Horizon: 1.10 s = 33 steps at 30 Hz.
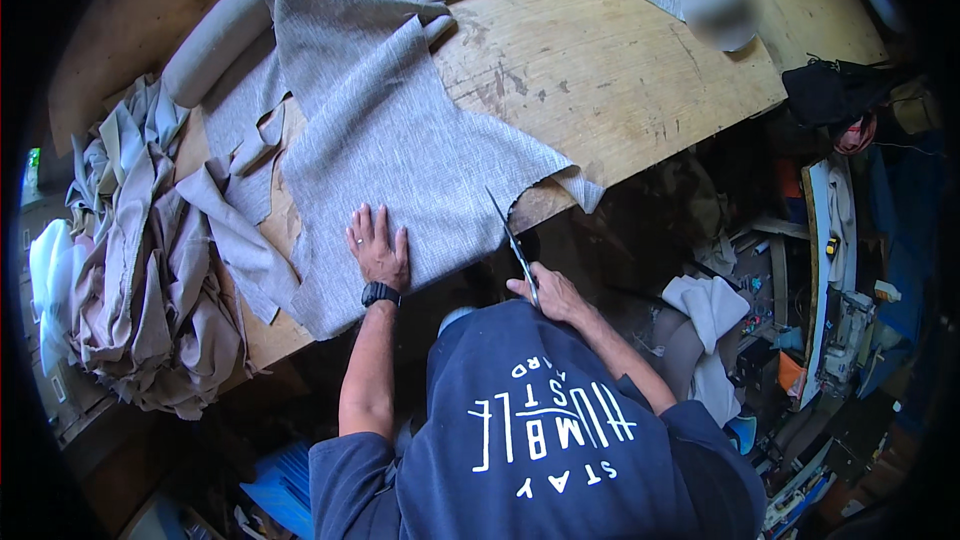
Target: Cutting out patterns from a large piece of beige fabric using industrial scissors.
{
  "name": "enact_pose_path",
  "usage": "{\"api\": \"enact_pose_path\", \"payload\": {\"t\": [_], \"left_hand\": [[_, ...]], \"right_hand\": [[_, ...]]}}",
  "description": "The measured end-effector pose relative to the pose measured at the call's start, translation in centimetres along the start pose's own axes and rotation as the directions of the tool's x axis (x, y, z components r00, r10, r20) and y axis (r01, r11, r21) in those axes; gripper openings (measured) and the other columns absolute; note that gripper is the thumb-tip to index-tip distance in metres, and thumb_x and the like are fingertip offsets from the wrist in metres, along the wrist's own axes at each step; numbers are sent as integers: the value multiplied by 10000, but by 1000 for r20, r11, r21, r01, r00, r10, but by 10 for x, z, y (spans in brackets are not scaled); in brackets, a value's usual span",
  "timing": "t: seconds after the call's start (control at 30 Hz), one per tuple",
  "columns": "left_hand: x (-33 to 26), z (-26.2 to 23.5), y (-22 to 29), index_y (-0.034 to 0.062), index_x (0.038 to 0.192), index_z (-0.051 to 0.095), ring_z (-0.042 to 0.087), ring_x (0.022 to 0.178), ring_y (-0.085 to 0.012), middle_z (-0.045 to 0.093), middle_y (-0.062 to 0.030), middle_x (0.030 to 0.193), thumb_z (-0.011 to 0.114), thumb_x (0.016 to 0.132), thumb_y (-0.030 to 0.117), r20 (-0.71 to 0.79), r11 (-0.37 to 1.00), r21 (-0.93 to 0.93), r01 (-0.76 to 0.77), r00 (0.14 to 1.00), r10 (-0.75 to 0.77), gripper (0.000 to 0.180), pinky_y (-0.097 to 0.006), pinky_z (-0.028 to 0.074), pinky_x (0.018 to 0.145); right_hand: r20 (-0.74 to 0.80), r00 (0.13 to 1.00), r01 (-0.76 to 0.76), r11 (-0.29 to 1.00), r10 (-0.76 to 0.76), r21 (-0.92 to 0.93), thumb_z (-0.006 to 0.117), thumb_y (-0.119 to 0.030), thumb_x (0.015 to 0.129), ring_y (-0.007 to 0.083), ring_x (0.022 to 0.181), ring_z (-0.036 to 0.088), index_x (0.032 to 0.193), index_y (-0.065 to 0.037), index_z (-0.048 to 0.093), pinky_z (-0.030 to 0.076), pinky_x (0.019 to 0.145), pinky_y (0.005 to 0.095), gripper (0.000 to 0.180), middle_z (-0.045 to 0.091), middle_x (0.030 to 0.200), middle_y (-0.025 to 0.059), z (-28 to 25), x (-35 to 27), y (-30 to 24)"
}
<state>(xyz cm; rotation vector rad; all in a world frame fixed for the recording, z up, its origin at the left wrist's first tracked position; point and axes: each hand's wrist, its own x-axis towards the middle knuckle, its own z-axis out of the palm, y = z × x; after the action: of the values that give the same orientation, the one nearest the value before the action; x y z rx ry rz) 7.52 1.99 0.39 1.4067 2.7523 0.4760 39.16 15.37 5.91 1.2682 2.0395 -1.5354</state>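
Note:
A large piece of grey woven fabric (400, 150) is spread over the wooden table, its near edge running along the table's front. My left hand (378, 252) lies flat on this fabric with the fingers spread, a dark watch on its wrist. At the table's front edge, to the right, my right hand (558, 294) is closed around the handles of a pair of scissors (519, 252). Their long blades point away from me, beside the fabric's right edge. Whether the blades touch the cloth I cannot tell. A narrow flap of fabric (582, 190) hangs at the table edge just beyond.
Crumpled fabric (150, 270) is heaped at the table's left end, and a fabric roll (215, 45) lies behind it. Bare wood of the table (600, 60) shows at the back right. Cloth scraps (708, 315) and shelves with tools stand below on the right.

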Motion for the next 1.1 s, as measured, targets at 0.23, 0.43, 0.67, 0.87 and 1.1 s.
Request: {"api": "enact_pose_path", "payload": {"t": [0.23,0.43,0.67,0.87,1.1], "left_hand": [[3,4,-4,110,1456,514,278,1504,-353,366,-181,1594,603,953,364,-10,1000,-10,-6,1000,6,570,-541,137,1236],[-27,-14,33,31,1077,668,620,1079,-385,678,-182,1096,652,896,116,-78,907,-365,-209,978,194,201,-514,441,988],[-112,94,129,111,1383,493,672,1006,-377,477,-197,1445,686,891,220,564,805,-444,-393,576,592,540,-456,576,827],[-86,184,154,117,1257,616,728,946,-267,711,-123,1125,591,959,290,727,776,-101,-623,486,485,345,-405,599,750],[-102,185,154,141,994,740,702,900,-192,721,-47,980,584,946,304,824,779,-19,-627,431,367,231,-382,539,694]], "right_hand": [[32,995,88,986,-94,140,604,-627,938,428,882,664,1023,-7,606,500,788,483,626,682,904,249,1,-14,38],[31,1000,-5,977,-1,214,735,-480,900,261,733,635,984,-12,657,485,707,404,482,678,804,152,-22,-59,71],[-46,987,-144,967,157,210,767,-441,881,249,637,586,882,-6,634,461,634,404,455,629,699,140,-9,-102,93],[-103,994,-37,996,45,76,787,-427,859,309,684,676,887,-15,648,504,665,416,436,688,746,171,5,-120,66],[-82,997,4,989,8,148,779,-467,860,336,738,684,880,-14,648,505,678,424,471,681,773,197,7,-102,88]]}}
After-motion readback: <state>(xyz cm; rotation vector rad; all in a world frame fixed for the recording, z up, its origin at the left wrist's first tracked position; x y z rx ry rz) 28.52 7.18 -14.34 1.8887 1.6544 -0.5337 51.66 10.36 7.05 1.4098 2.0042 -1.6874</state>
